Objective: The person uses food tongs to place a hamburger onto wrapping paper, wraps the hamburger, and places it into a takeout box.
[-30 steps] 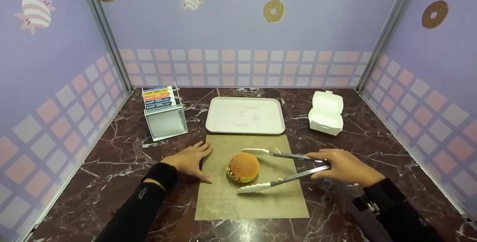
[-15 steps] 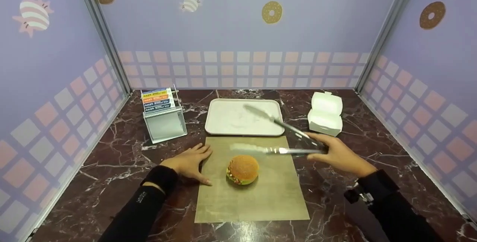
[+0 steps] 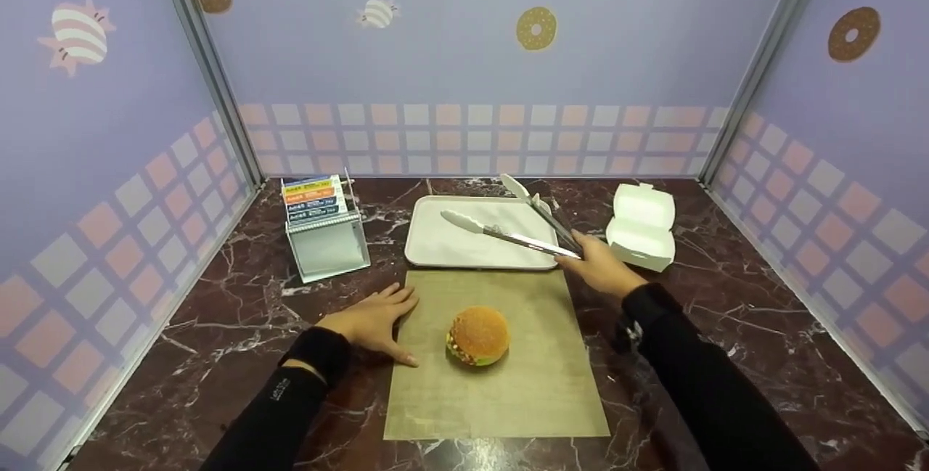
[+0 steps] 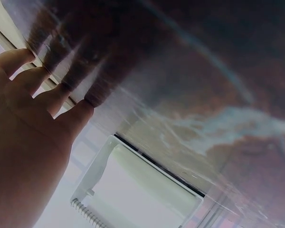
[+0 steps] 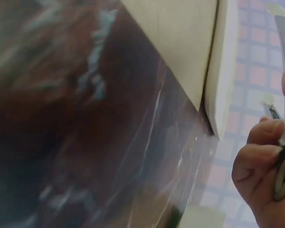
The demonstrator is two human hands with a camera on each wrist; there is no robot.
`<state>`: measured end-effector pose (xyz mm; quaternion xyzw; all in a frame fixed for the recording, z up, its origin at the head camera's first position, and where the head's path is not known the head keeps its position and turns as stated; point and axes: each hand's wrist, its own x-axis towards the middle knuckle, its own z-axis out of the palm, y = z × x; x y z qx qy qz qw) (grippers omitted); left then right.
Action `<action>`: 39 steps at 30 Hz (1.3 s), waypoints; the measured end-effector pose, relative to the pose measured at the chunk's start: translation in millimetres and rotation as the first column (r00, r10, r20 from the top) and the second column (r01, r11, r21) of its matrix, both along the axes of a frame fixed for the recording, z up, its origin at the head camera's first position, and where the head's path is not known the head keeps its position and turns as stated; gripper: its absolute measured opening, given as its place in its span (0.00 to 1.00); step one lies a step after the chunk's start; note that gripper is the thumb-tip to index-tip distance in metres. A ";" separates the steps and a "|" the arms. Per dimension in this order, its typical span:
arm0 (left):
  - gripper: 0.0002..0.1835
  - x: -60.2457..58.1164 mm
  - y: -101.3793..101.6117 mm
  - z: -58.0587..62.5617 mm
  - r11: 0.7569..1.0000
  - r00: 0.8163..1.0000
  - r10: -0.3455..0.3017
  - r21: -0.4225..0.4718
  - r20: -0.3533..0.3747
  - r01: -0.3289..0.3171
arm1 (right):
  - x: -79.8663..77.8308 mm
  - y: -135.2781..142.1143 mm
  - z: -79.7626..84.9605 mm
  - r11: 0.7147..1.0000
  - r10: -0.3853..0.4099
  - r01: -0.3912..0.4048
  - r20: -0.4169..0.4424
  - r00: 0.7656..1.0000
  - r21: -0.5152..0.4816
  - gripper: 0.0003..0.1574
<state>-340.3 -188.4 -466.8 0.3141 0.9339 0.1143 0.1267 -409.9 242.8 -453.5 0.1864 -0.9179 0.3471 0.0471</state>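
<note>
My right hand (image 3: 601, 266) grips a pair of metal tongs (image 3: 526, 241) with pale tips. The tongs are spread apart over the right half of a white tray (image 3: 435, 246). In the right wrist view the curled fingers (image 5: 263, 154) hold the tongs' handles. My left hand (image 3: 371, 320) rests with spread fingers at the left edge of a brown paper sheet (image 3: 522, 391); the left wrist view shows its fingertips on the tabletop. A burger (image 3: 479, 335) with a sesame bun lies on the sheet, to the right of the left hand and touched by neither hand.
A metal rack (image 3: 330, 250) with several colored boxes stands back left, beyond my left hand. An open white clamshell box (image 3: 641, 228) is at the back right, near my right hand. Patterned walls enclose the dark marble table (image 3: 239, 355).
My right hand has lifted the tongs away from around the burger and carried them back over the tray. The burger and left hand stay in place.
</note>
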 end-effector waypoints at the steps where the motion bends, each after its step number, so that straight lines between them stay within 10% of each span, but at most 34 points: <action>1: 0.65 0.1 0.1 -0.7 1.000 1.000 0.000 0.001 0.000 0.000 | -3.5 -3.9 -1.3 1.000 -0.011 0.011 -0.002 1.000 0.025 0.45; 13: 0.64 2.8 0.5 -0.8 1.000 1.000 -0.013 -0.003 -0.002 0.013 | -28.1 -30.0 -13.4 0.978 -0.143 0.145 -0.022 0.989 0.151 0.33; 39: 0.65 -1.3 1.0 1.3 1.000 1.000 0.005 -0.005 0.017 -0.005 | -38.9 -38.6 -24.8 0.944 -0.280 0.294 -0.108 0.954 0.151 0.40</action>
